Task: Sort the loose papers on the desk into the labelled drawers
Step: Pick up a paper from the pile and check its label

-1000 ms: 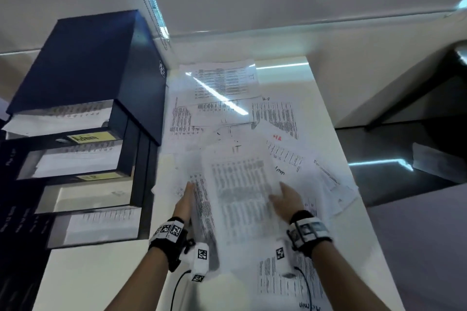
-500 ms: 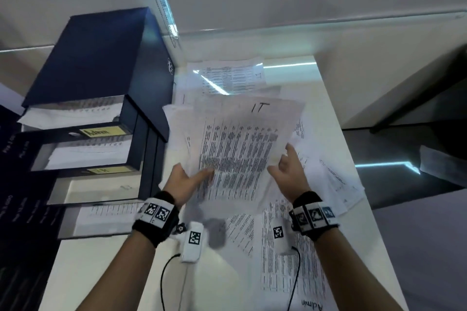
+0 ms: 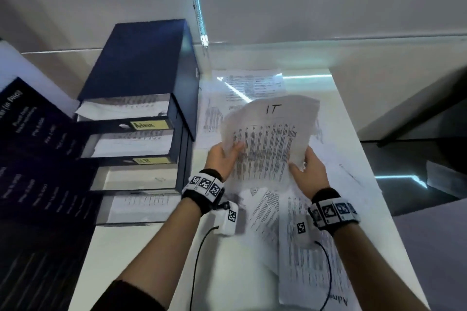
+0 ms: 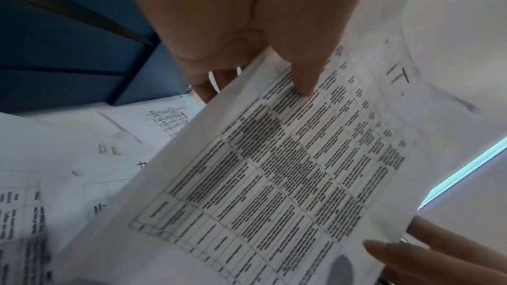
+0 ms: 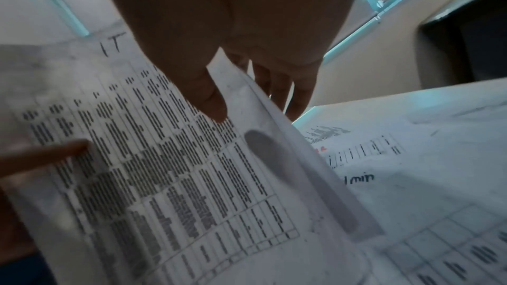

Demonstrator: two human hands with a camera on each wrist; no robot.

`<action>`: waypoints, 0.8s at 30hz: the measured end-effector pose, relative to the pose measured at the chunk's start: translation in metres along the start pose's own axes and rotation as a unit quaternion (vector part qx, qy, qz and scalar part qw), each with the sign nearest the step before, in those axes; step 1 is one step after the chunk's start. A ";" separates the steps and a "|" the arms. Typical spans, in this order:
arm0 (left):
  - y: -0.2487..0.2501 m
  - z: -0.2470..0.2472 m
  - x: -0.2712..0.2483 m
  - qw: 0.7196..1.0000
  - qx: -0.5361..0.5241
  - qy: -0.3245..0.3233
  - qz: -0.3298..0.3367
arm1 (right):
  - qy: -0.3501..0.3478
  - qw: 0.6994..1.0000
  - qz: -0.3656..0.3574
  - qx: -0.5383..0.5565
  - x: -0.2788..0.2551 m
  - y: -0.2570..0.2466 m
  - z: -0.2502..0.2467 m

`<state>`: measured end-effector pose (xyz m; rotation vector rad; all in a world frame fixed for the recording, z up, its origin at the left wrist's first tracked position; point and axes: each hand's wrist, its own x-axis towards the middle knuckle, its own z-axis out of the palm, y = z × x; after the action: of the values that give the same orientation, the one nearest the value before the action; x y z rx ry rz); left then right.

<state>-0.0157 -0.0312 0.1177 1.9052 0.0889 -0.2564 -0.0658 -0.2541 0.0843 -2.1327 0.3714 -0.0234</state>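
I hold a printed sheet marked "IT" [image 3: 265, 144] up above the desk with both hands. My left hand [image 3: 225, 158] pinches its left edge, thumb on the printed face [image 4: 299, 77]. My right hand [image 3: 307, 169] pinches the right edge, thumb on top and fingers behind [image 5: 216, 103]. More sheets seem to lie behind the front one. Loose papers [image 3: 305, 247] cover the white desk [image 3: 141, 255] under and beyond my hands. The dark blue drawer unit [image 3: 141, 78] stands at the left with its drawers pulled out; yellow labels read "Admin" [image 3: 149, 124] and "HR" [image 3: 151, 160].
A dark printed board [image 3: 30, 159] leans at the far left beside the drawers. The desk's right edge drops to a dark floor [image 3: 414, 159]. A wall closes the back. Papers marked "HR" [image 4: 109, 150] and "Admin" [image 5: 359, 178] lie on the desk.
Both hands lifted the "IT" sheet off the pile and raised it, closing from flat on the desk to a pinch on each side edge. The view tilted upward.
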 end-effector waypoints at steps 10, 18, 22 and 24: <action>-0.007 -0.199 -0.021 0.989 -0.124 0.077 0.013 | -0.086 0.977 -0.129 0.148 -0.044 -0.160 0.070; -0.164 -0.316 -0.058 0.980 -0.072 0.025 -0.182 | -0.229 0.956 0.012 0.181 -0.094 -0.176 0.214; -0.133 -0.337 -0.113 0.980 -0.097 -0.041 -0.168 | -0.300 0.924 0.103 0.216 -0.115 -0.182 0.241; -0.128 -0.350 -0.125 0.976 -0.135 -0.021 -0.169 | -0.347 0.899 0.131 0.232 -0.125 -0.184 0.245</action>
<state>-0.1143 0.3492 0.1401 1.6061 0.4025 -0.4897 -0.0990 0.0741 0.1134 -1.4768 0.1905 0.7183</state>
